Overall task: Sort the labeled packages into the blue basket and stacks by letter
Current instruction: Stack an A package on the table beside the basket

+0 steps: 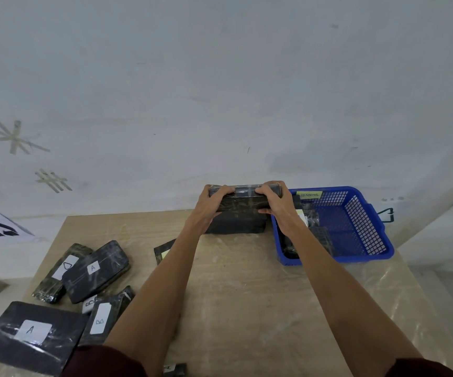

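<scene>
Red sleeves (pixel 105 360) sit closest. Left hand (pixel 214 202) and right hand (pixel 274 205) grip one black package (pixel 243 204) over a stack (pixel 236 225) by the blue basket (pixel 366 227).

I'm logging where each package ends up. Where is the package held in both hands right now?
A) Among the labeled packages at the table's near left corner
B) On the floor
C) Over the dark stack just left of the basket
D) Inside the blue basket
C: the left hand and right hand grip the ends of the black package over the dark stack, outside the blue basket.
</scene>
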Available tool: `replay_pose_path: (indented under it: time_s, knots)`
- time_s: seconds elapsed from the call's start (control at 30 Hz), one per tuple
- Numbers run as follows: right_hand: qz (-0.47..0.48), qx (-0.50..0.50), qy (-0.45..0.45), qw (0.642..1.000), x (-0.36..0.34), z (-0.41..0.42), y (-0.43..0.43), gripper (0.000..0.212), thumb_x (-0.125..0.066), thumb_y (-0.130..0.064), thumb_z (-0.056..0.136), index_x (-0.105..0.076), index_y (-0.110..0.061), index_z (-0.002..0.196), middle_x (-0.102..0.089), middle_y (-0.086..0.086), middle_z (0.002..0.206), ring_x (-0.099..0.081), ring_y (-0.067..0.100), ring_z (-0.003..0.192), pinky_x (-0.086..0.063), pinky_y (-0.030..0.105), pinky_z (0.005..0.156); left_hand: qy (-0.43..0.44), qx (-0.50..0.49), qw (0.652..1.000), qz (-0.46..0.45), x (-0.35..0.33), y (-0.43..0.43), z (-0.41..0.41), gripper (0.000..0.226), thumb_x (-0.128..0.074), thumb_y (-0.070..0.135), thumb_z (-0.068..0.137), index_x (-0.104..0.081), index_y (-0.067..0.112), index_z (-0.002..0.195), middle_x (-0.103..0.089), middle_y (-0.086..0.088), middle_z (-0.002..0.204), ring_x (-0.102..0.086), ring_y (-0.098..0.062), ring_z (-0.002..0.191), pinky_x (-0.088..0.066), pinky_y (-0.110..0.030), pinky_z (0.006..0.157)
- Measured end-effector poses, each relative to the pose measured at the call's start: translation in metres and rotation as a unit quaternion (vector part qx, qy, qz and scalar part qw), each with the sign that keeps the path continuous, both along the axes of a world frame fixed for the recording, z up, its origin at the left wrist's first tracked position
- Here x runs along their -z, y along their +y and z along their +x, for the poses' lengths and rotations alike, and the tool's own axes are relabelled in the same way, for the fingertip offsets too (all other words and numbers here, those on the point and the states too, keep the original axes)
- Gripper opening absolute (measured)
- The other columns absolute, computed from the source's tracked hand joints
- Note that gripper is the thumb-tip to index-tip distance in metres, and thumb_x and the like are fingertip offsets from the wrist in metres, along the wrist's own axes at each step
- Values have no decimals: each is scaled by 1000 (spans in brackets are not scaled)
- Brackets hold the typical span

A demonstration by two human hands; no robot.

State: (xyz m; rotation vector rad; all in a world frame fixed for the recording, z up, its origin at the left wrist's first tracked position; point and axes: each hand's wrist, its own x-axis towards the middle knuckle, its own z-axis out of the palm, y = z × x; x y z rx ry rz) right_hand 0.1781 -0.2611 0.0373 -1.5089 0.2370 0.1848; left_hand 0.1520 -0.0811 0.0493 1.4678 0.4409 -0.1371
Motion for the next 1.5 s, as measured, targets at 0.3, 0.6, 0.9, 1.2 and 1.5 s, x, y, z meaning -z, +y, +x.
replay_pose_path:
  time_s: [0.3, 0.6, 0.9, 1.2, 1.5]
  knots:
    - [-203, -93, -99, 970, 12, 1, -18, 40, -75, -45, 78, -62, -32, 114, -49, 1, 127, -54, 25, 116, -51, 45, 98, -27, 8, 994, 110, 10, 6, -1, 44, -81, 44, 80, -50, 19, 99, -62, -9, 109, -64, -25, 100, -56, -39, 81]
    - [-520, -253, -175, 797, 3, 2, -4, 57, -72, -38, 84, -48, -20, 133, -55, 5, 125, -48, 29, 121, -33, 50, 105, -65, 24, 983, 173, 6, -10, -3, 55, -82, 50, 74, -53, 15, 105, -64, -9, 109, -66, -24, 99, -60, -40, 84]
    - [-317, -212, -124, 916, 17, 5, -15, 53, -84, -9, 78, -57, -7, 123, -67, 11, 117, -61, 27, 111, -49, 36, 95, -62, 79, 994, 32, -15, -10, 1, 29, -54, 40, 92, -62, 23, 114, -61, -5, 124, -58, -23, 116, -57, -42, 87]
    - [-236, -233, -125, 935, 13, 2, -13, 61, -84, -8, 78, -57, -13, 132, -67, 4, 119, -62, 22, 113, -52, 42, 100, -94, 133, 982, -98, -10, -6, -7, 16, -55, 19, 101, -56, 18, 117, -58, -6, 124, -58, -24, 116, -56, -50, 98]
    - [-240, -240, -135, 931, 9, 7, -11, 62, -83, -6, 80, -54, -10, 134, -66, 7, 121, -60, 19, 112, -50, 31, 97, -107, 138, 980, -90, -16, -4, -4, 8, -52, 17, 103, -53, 18, 111, -51, -12, 130, -51, -32, 128, -58, -48, 91]
